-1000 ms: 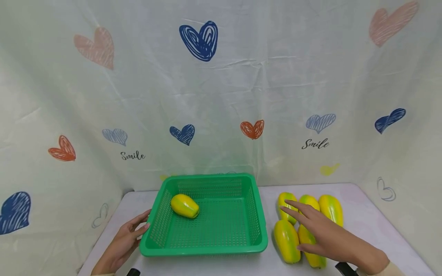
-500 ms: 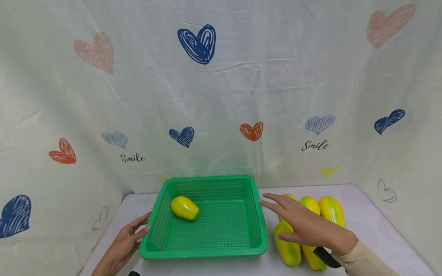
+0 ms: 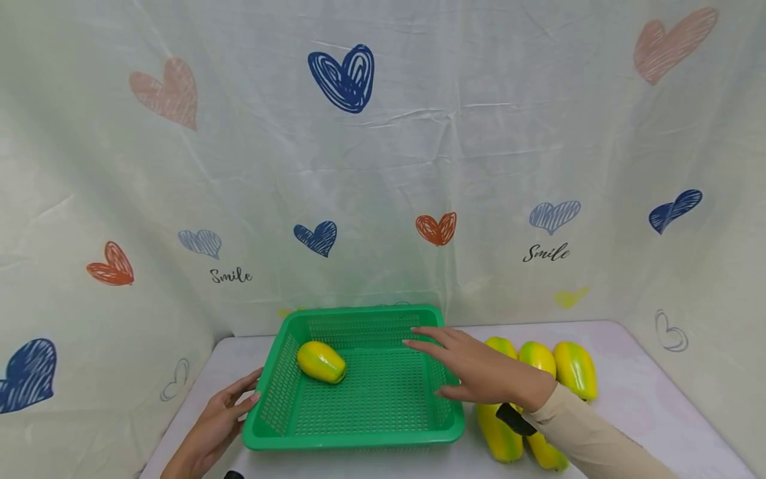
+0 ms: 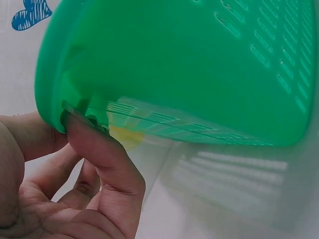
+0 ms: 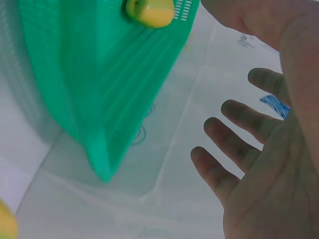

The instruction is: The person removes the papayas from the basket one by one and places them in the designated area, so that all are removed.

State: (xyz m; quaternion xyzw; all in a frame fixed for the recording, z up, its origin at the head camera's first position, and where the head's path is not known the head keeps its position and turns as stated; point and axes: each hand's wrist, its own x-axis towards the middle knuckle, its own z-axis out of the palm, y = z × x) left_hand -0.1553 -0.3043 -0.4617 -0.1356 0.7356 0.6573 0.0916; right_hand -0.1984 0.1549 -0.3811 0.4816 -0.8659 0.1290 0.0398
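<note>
A green plastic basket (image 3: pixel 353 439) with slotted walls stands at the middle of the table. One yellow-green papaya (image 3: pixel 321 362) lies inside it, near the left wall. At the basket's left side my left hand (image 3: pixel 218 416) pinches the rim; the left wrist view shows thumb and forefinger on the rim (image 4: pixel 47 69). My right hand (image 3: pixel 479 366) hovers over the basket's right wall, fingers spread, holding nothing; its palm (image 5: pixel 269 189) shows bare in the right wrist view. Several more papayas (image 3: pixel 576 369) sit grouped to the right, some partly hidden by the right hand and forearm.
A pale cloth covers the table (image 3: pixel 646 399). Behind and on both sides hangs a white curtain (image 3: pixel 383 166) printed with hearts, close to the basket's back wall. A dark strap (image 3: pixel 516 420) is on the right wrist.
My right hand has moved left from above the papayas to over the basket's right wall, staying spread. The left hand, basket and papayas have kept their places; the view tilted slightly.
</note>
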